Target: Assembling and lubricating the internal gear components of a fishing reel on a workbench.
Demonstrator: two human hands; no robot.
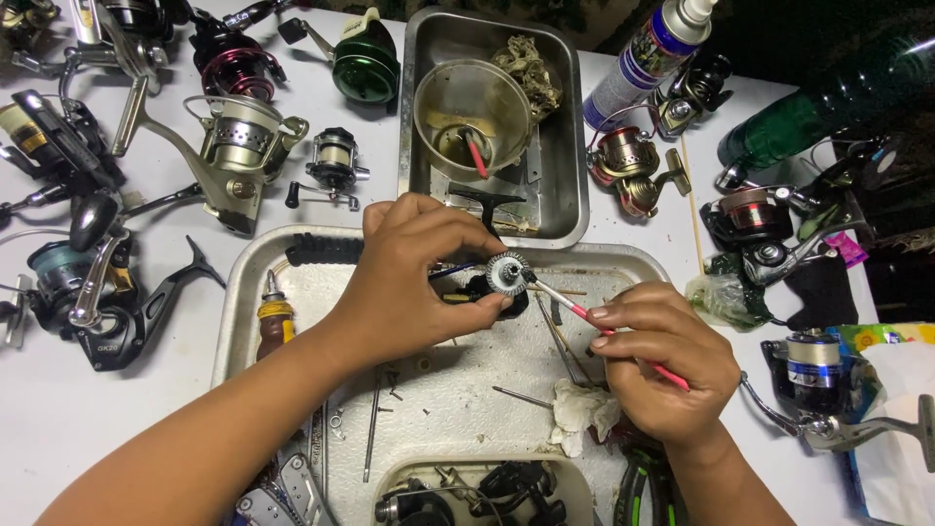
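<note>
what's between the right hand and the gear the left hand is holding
In the head view, only the pink-handled brush spans that stretch: the right hand grips its handle and its tip touches the gear in the left hand.

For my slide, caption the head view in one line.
Left hand holds a toothed reel gear over a metal tray while the right hand touches a pink-handled brush to it.

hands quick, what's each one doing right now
Left hand: closed on a small toothed gear on a dark reel part, over the metal tray.
Right hand: closed on a thin red-handled brush, tip at the gear.
</note>
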